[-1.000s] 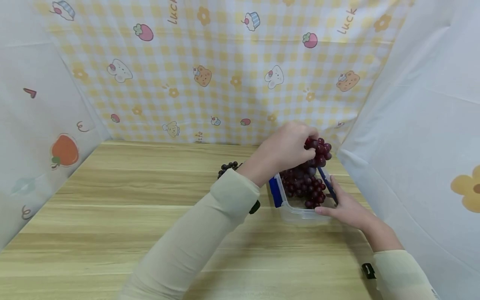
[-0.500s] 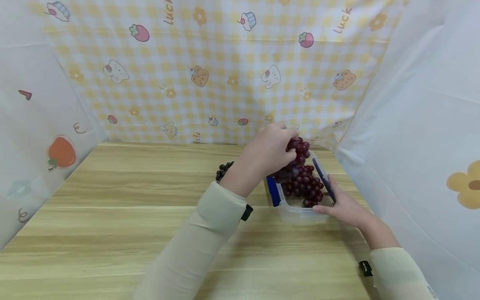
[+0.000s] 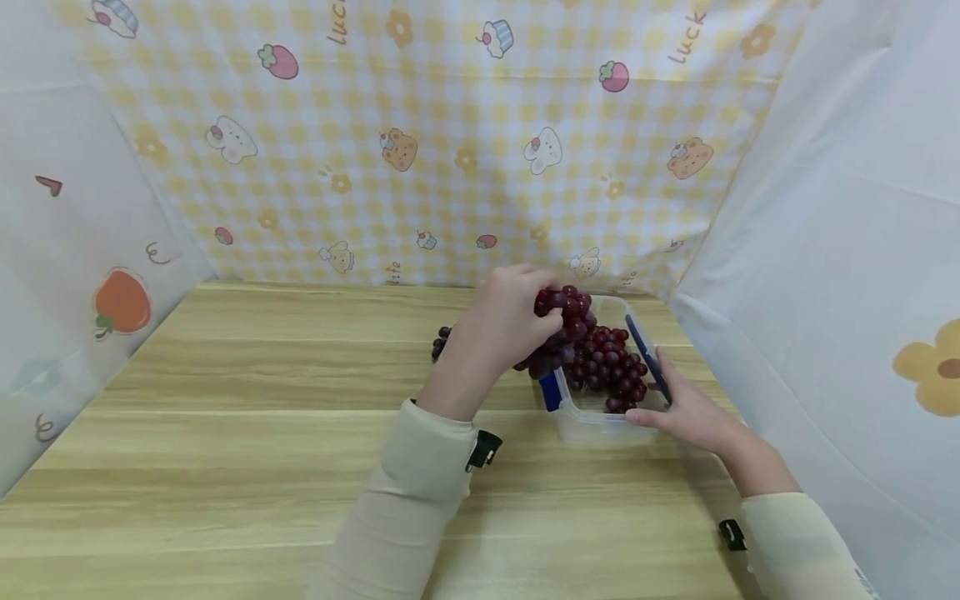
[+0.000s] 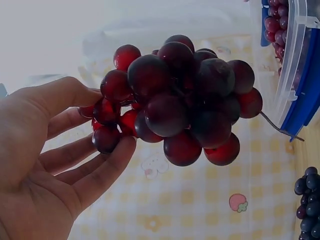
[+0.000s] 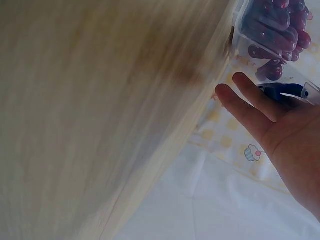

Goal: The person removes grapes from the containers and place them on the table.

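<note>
My left hand [image 3: 502, 321] grips a bunch of dark red grapes [image 3: 573, 321] over the left rim of a clear plastic container [image 3: 607, 432]. In the left wrist view, the thumb and fingers pinch one end of this bunch, and a thin stem sticks out at the other. Another bunch of red grapes [image 3: 606, 371] lies inside the container. My right hand [image 3: 693, 415] rests at the container's front right corner, its thumb on the rim. In the right wrist view, its straight fingers [image 5: 245, 112] extend beside the blue latch flap [image 5: 280, 92].
A bunch of black grapes [image 4: 311, 200] lies on the wooden table [image 3: 247, 450] left of the container, partly hidden by my left arm in the head view. A second blue latch flap [image 3: 551, 392] hangs outward on the container's left side. A checked cloth [image 3: 450, 200] hangs behind.
My left hand has moved left and slightly down with the red grapes, from above the container's inside to its left rim. My right hand has stayed at the container.
</note>
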